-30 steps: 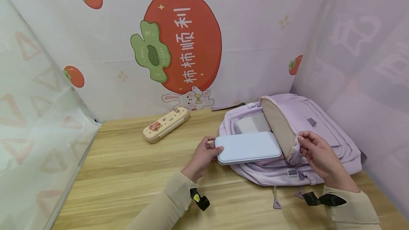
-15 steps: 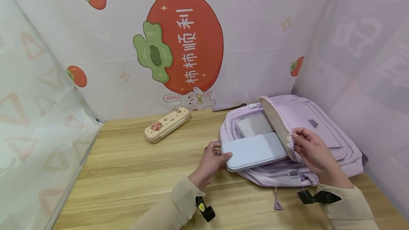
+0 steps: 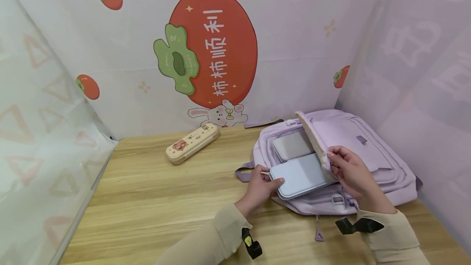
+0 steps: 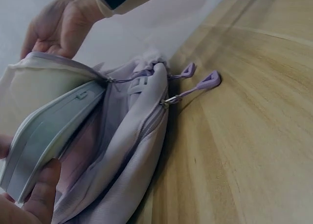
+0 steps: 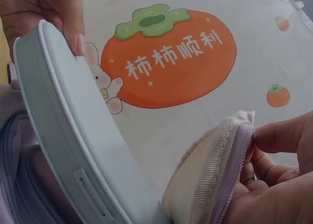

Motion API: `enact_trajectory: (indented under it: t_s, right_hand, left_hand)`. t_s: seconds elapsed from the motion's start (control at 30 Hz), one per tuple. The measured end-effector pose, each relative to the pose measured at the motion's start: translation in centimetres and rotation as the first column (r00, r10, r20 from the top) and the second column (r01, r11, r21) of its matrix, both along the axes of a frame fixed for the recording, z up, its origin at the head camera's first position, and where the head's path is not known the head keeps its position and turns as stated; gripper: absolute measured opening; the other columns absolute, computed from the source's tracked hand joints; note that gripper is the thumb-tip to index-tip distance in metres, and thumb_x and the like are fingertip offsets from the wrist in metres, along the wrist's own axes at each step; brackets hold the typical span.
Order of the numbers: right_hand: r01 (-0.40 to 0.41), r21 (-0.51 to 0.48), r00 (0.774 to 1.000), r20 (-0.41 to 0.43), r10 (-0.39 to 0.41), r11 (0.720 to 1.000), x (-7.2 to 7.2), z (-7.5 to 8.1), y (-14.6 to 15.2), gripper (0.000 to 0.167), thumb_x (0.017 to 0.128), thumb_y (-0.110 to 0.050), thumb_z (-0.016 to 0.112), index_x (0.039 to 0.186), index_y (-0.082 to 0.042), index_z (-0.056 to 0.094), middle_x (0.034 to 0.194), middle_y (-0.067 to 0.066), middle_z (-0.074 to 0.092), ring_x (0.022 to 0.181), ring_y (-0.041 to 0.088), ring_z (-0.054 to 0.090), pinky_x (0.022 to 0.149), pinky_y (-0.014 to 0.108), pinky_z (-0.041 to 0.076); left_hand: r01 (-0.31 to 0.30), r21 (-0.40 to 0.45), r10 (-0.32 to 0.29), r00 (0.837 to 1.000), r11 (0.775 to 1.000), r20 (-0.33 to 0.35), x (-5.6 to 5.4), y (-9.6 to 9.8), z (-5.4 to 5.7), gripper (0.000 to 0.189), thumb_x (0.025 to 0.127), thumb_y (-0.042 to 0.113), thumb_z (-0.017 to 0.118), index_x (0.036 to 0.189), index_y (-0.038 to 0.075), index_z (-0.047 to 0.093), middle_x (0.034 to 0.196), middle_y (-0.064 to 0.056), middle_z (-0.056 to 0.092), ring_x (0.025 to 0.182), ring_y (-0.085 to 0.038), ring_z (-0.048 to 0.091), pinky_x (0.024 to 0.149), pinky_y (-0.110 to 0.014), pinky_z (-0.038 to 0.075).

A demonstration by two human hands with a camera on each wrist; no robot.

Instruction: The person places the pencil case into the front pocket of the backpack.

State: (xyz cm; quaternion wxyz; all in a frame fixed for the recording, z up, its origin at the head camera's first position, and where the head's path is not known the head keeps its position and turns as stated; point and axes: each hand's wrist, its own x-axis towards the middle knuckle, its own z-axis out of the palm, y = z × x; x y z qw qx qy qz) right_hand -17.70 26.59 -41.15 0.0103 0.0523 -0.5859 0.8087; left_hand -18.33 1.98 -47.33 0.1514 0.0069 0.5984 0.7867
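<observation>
Between the left hand (image 3: 259, 189) pinching its end and right hand (image 3: 353, 175) gripping the backpack flap (image 3: 318, 143) is a blue case (image 3: 301, 175).

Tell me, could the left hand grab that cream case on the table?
Probably not yet: the left hand grips the pale blue case. Once freed, likely yes; nothing covers the cream case.
</observation>
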Motion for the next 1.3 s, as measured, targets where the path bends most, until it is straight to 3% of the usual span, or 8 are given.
enact_trajectory:
  t_s: [0.17,0.37,0.6,0.8,0.93,1.3]
  right_hand:
    - [0.014,0.026,1.0,0.025,-0.015,1.0,-0.1,0.1,0.1,0.029,0.106,0.007,0.042,0.098,-0.011,0.063,0.081,-0.005,0.054,0.066,0.004,0.046,0.056,0.016,0.038]
    - [0.007,0.026,1.0,0.028,-0.008,1.0,0.0,0.0,0.2,0.03,0.106,0.007,0.042,0.097,-0.011,0.063,0.081,-0.005,0.053,0.066,0.004,0.046,0.056,0.016,0.038]
    - [0.003,0.011,1.0,0.025,-0.003,1.0,0.1,-0.1,0.2,0.03,0.105,0.008,0.042,0.097,-0.011,0.064,0.082,-0.004,0.055,0.067,0.004,0.048,0.056,0.016,0.039]
    - [-0.021,-0.007,1.0,0.005,0.021,1.0,0.3,-0.3,0.2,0.029,0.106,0.009,0.042,0.1,-0.01,0.064,0.083,-0.003,0.059,0.069,0.004,0.052,0.056,0.016,0.043]
    - [-0.026,-0.009,1.0,-0.004,0.026,1.0,0.2,-0.1,0.2,0.027,0.106,0.008,0.042,0.101,-0.008,0.063,0.085,-0.001,0.06,0.07,0.005,0.054,0.057,0.017,0.044]
    - [-0.004,0.011,1.0,0.001,0.004,1.0,0.5,-0.2,0.1,0.028,0.106,0.009,0.042,0.099,-0.009,0.063,0.083,-0.003,0.057,0.069,0.005,0.051,0.057,0.017,0.041]
  left_hand:
    - [0.01,-0.022,-0.011,1.0,1.0,-0.018,-0.5,1.3,-0.3,0.04,0.091,-0.004,0.073,0.118,0.002,0.045,0.093,-0.011,0.056,0.064,-0.015,0.062,0.061,-0.029,0.058]
    - [-0.015,-0.054,0.014,1.0,0.998,-0.019,-0.9,2.7,-0.2,0.039,0.09,-0.001,0.076,0.118,0.003,0.048,0.085,-0.005,0.052,0.06,-0.014,0.053,0.055,-0.024,0.047]
    - [-0.03,-0.02,0.03,0.999,0.999,-0.024,-1.2,3.8,-0.1,0.037,0.091,-0.003,0.074,0.118,0.002,0.048,0.086,-0.005,0.051,0.061,-0.014,0.054,0.055,-0.025,0.049]
    - [-0.081,-0.059,0.078,0.996,0.995,-0.046,-1.1,4.0,0.4,0.042,0.097,-0.001,0.066,0.136,-0.008,0.053,0.098,-0.012,0.066,0.07,-0.014,0.059,0.061,-0.025,0.051]
    - [-0.073,-0.068,0.071,0.997,0.995,-0.032,-1.0,4.1,0.7,0.05,0.097,-0.003,0.064,0.144,-0.009,0.049,0.105,-0.015,0.069,0.079,-0.016,0.064,0.068,-0.028,0.055]
    - [-0.098,-0.049,0.099,0.995,0.994,0.009,-1.0,5.9,0.6,0.052,0.095,-0.005,0.066,0.145,-0.008,0.05,0.107,-0.015,0.067,0.093,-0.027,0.07,0.077,-0.038,0.061]
